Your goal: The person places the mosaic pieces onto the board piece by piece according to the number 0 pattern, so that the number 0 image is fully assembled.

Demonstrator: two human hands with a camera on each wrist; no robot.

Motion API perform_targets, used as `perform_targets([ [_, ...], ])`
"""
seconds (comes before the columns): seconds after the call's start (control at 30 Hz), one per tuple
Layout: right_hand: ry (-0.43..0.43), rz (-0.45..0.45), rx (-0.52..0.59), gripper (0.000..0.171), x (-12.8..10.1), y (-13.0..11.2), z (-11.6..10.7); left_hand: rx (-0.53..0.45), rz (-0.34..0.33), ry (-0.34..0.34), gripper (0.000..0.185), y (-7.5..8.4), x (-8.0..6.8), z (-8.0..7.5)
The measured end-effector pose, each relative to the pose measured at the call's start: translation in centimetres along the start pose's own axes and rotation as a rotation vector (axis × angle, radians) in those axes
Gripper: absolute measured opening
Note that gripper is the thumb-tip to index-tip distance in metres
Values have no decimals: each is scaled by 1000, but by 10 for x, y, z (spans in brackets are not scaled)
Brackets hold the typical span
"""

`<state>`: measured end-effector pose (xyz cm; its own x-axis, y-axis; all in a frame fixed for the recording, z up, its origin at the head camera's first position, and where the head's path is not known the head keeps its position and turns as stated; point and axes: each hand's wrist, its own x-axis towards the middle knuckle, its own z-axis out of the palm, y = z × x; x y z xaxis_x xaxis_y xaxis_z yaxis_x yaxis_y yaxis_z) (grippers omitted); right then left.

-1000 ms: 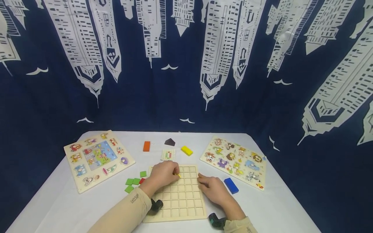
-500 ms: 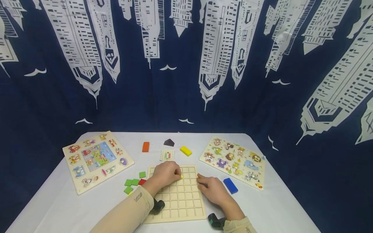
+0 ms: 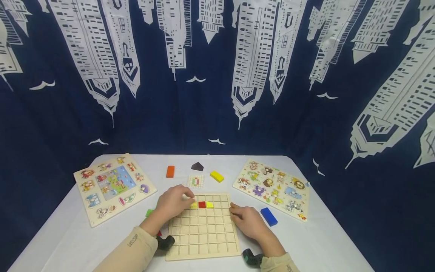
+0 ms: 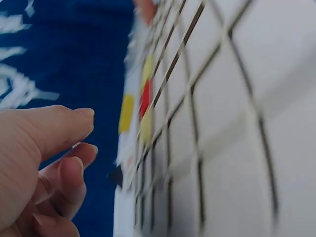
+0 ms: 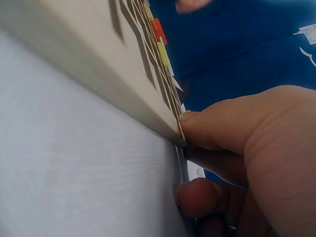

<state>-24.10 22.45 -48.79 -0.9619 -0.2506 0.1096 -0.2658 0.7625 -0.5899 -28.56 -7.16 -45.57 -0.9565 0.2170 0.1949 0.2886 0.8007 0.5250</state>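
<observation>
A pale wooden grid board (image 3: 204,236) lies on the white table in front of me. In its second row sit a yellow tile (image 3: 193,205), a red tile (image 3: 202,204) and another yellow tile (image 3: 209,204); the left wrist view shows the same red tile (image 4: 146,96). My left hand (image 3: 175,202) hovers over the board's far left corner, fingertips beside the first yellow tile. Its fingers are loosely curled and hold nothing, as the left hand (image 4: 59,148) shows close up. My right hand (image 3: 249,223) grips the board's right edge, thumb (image 5: 217,128) on top of the rim.
Beyond the board lie a pattern card (image 3: 195,181), an orange block (image 3: 170,171), a dark house-shaped block (image 3: 197,166) and a yellow block (image 3: 216,176). A blue block (image 3: 269,217) is at the right. Picture puzzle boards (image 3: 113,187) (image 3: 273,187) flank both sides. A green tile (image 3: 149,212) peeks out by my left arm.
My left hand has drawn back to the left off the board's second row, uncovering a yellow, a red and a yellow tile. The right hand has stayed on the board's edge.
</observation>
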Motion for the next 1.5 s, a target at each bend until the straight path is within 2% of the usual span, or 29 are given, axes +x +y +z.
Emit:
perform_targets([
  [0.17, -7, 10, -8, 33, 0, -3, 0, -47, -160, 27, 25, -37, -18, -25],
  [0.3, -5, 17, -13, 33, -1, -3, -1, -77, -240, 48, 33, -62, -28, -27],
  [0.47, 1, 19, 0, 33, -1, -2, 0, -54, -244, 53, 35, -79, -33, -20],
  [0.73, 8, 21, 15, 33, -1, -2, 1, -27, -235, 58, 33, -84, -31, -13],
  [1.2, 11, 20, 17, 32, -1, -2, 1, -30, -251, 75, 25, -82, -31, -12],
  [1.5, 15, 6, 0, 32, -1, -2, 1, -111, -244, 110, 11, -81, -32, -14],
])
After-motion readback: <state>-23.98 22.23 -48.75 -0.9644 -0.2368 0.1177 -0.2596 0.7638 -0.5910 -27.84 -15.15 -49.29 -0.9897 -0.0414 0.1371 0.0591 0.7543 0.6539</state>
